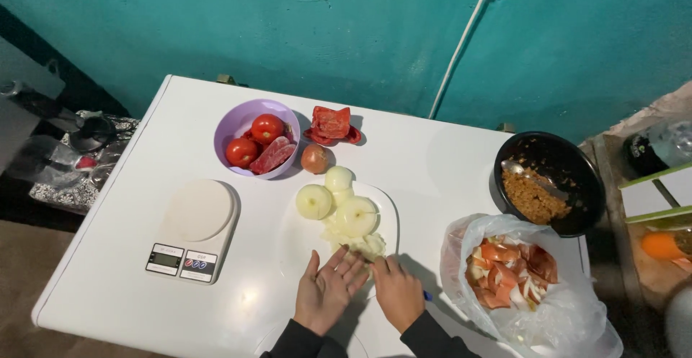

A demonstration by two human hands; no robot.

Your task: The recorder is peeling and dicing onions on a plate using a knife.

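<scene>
- The left hand point(328, 289) is laid flat, fingers spread apart, at the near edge of the white cutting board point(299, 239), fingertips touching the chopped onion pile point(360, 246).
- The right hand point(396, 293) is closed around a blue-handled knife point(427, 296), of which only the handle tip is seen; the blade is hidden.
- Three peeled onion halves point(339, 201) are set on the board, just beyond the pile.
- An unpeeled onion point(315, 158) and red pepper pieces point(331, 124) lie toward the table's far edge.
- A purple bowl point(234, 124) of tomatoes point(261, 142) stands left of these.
- A kitchen scale point(193, 230) is placed near the left edge.
- A plastic bag point(569, 307) of vegetable scraps occupies the near right corner, with a black bowl point(577, 163) behind it.
</scene>
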